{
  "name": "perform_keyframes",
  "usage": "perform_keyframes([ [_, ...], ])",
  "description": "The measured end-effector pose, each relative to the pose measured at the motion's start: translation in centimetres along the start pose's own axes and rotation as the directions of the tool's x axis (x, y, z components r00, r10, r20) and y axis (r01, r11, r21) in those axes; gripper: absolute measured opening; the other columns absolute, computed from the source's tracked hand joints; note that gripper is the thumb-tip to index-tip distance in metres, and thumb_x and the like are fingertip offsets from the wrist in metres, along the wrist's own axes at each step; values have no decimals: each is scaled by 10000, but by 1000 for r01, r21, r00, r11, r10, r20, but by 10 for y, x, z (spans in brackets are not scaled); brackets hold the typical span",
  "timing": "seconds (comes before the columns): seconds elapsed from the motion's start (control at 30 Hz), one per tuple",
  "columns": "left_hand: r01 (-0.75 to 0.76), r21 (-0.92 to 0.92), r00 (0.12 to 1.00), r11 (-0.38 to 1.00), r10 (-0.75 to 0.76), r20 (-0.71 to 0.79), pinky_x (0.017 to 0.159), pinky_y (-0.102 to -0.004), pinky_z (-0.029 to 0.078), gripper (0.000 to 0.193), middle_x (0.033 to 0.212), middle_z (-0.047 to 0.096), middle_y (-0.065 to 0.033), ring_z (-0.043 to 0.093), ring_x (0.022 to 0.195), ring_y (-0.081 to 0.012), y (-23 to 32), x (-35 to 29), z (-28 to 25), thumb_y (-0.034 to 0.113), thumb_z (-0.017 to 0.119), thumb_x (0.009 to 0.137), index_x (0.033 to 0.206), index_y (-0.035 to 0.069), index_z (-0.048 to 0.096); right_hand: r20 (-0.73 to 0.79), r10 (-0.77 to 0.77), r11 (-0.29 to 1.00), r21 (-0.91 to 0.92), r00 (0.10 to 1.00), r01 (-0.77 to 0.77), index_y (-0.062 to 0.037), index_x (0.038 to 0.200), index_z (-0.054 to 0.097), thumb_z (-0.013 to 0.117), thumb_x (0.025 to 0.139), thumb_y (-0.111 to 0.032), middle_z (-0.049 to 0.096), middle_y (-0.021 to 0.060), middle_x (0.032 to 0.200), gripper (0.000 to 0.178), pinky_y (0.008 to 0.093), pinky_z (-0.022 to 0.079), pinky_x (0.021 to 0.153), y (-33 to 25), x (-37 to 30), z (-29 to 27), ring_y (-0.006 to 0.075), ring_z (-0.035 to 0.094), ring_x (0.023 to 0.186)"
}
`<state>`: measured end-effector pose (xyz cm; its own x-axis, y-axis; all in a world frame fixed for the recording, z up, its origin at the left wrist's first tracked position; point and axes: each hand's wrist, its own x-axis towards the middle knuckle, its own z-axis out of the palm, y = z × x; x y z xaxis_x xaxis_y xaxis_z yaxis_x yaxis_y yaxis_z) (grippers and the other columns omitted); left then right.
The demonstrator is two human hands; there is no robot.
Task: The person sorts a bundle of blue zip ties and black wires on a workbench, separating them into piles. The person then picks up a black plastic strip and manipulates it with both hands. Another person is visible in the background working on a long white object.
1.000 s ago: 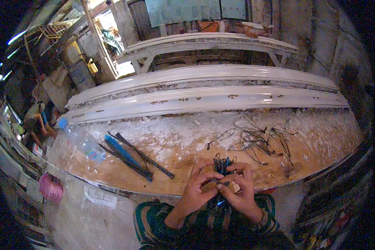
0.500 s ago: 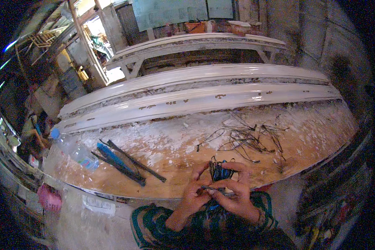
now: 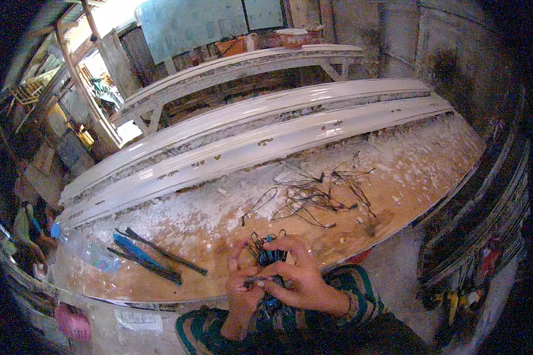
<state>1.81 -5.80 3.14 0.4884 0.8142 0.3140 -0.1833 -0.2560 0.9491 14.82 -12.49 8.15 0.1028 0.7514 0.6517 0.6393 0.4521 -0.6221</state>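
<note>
A bundle of dark and blue strands is held upright between my two hands, near the front edge of the wooden table. My left hand is closed on the bundle's left side, thumb and fingers pinching at its middle. My right hand grips it from the right, its thumb and forefinger meeting the left fingertips at a small dark band. Loops stick out above the fingers, and loose strand ends hang below toward my lap. Behind the hands, a tangle of thin dark cords lies on the table.
Left on the table lie dark and blue strips and a clear plastic bottle with a blue cap. Long white mouldings run along the back. Below sits a pink basket; clutter stands at right.
The view has turned, so the table and its contents appear shifted left and tilted. Both hands keep their hold on the bundle, with the fingers slightly shifted.
</note>
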Motion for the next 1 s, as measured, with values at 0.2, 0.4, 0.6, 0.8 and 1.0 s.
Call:
perform_keyframes([
  [0.2, -106, 206, 991, 973, 86, 107, 920, -373, 399, 167, 1328, 239, -126, 371, 1191, -287, 14, 4, -3, 138, 697, 657, 781, 32, 659, 7, -90, 996, -20, 996, 90, -159, 773, 643, 713, 639, -189, 493, 82, 1115, 155, 461, 280, 922, 0, 0, -7, 318, 401, 1081],
  [0.4, -150, -25, 983, 988, 152, 100, 948, -411, 374, 201, 1337, 186, -129, 340, 1209, -321, 13, 2, 2, 127, 722, 642, 794, 33, 631, 18, -107, 993, -49, 994, 108, -156, 783, 656, 715, 622, -176, 505, 63, 1133, 172, 455, 261, 936, 0, -1, -9, 346, 371, 1112],
  [0.6, -198, 199, 972, 960, 165, 168, 958, -452, 349, 311, 1347, 195, -136, 276, 1238, -340, 16, 1, 2, 135, 718, 641, 933, 108, 615, -23, -128, 990, -69, 992, 126, -160, 765, 654, 686, 630, -158, 539, 44, 1085, 139, 460, 285, 908, -5, -5, -6, 336, 387, 1108],
  [0.8, -301, 343, 944, 890, 227, 239, 949, -455, 337, 400, 1344, 244, -163, 167, 1280, -348, 30, -1, -1, 179, 716, 645, 1022, 115, 597, -23, -228, 970, -86, 973, 225, -194, 780, 627, 635, 658, -164, 554, -3, 1064, 126, 483, 309, 857, -7, -9, -4, 308, 407, 1109],
  [1.0, -358, 372, 925, 856, 272, 264, 953, -439, 330, 395, 1300, 335, -165, 271, 1236, -346, 23, -3, -3, 188, 707, 663, 1038, 118, 601, 106, -113, 990, -69, 988, 121, -136, 770, 667, 712, 608, -113, 565, 30, 930, 170, 429, 334, 883, -14, 3, -25, 299, 441, 1022],
])
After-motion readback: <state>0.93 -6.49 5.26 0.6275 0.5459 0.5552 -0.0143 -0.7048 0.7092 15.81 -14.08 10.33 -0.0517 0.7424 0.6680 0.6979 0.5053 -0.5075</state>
